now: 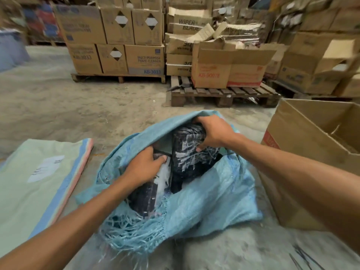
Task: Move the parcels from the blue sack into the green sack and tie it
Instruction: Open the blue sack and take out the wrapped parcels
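Head view: both hands reach into the open blue sack (210, 193), each on a dark wrapped parcel.
The right hand (213, 133) curls over the top edge of the upright parcel (188, 154), thumb on its face; the left hand (143, 168) grips the lower parcel (143, 200) near its white label. The sack's frayed rim hangs toward the camera. The green sack (29, 193) lies flat on the concrete floor (78, 106) just left of it (striped edge nearest), with bare floor beyond. An open carton (292, 152) crowds the sack's right side, and a wooden pallet (224, 94) stands further back.
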The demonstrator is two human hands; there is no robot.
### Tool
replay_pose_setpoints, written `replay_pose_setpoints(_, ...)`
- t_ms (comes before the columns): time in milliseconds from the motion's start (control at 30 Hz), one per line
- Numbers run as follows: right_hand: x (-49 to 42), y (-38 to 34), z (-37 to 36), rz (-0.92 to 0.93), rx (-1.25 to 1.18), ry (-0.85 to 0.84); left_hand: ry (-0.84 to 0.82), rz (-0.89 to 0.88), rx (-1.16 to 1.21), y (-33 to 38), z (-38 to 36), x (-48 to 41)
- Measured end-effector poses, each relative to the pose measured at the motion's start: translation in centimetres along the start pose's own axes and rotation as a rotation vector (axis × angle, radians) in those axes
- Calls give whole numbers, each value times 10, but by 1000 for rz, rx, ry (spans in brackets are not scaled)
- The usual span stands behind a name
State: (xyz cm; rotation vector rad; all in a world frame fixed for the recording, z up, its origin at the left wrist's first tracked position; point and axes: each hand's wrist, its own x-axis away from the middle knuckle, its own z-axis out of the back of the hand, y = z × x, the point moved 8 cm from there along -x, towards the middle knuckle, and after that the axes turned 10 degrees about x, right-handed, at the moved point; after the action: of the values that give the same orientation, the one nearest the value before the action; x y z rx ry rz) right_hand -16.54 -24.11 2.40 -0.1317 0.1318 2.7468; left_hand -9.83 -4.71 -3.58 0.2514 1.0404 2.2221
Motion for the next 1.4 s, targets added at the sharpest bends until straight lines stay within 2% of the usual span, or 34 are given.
replay_pose_setpoints(100,0,2,13,32,5,56,152,164,170,5,-3,11)
replay_pose_setpoints(267,1,4,15,80,84,97,227,309,145,15,-17,50)
replay_pose_setpoints(433,2,5,10,0,25,97,372,134,188,44,7,100)
replay_pose_setpoints(600,10,-9,21,84,-228,-34,522,71,297,38,80,123)
replay_pose_setpoints(733,34,-40,52,140,-502,-170,729,64,645,8,164,149)
replay_pose_setpoints(833,42,-82,84,157,-610,-199,959,148,969,-30,220,184)
replay_pose_setpoints(933,44,-130,96,123,-789,-241,1077,242,1276,-69,259,213)
replay_pose_setpoints(967,46,-154,96,122,-834,-260,1088,267,1381,-84,268,223)
replay_pose_setpoints(1033,53,-203,87,129,-916,-278,969,308,1569,-111,277,236)
replay_pose_setpoints(1167,84,-297,41,52,-1137,-380,842,423,1761,-160,268,284)
replay_pose_setpoints(1300,117,-363,-22,-26,-1258,-449,922,559,1812,-226,248,345)
replay_pose_setpoints(1400,142,-398,-80,-88,-1258,-505,954,617,1715,-279,240,389)
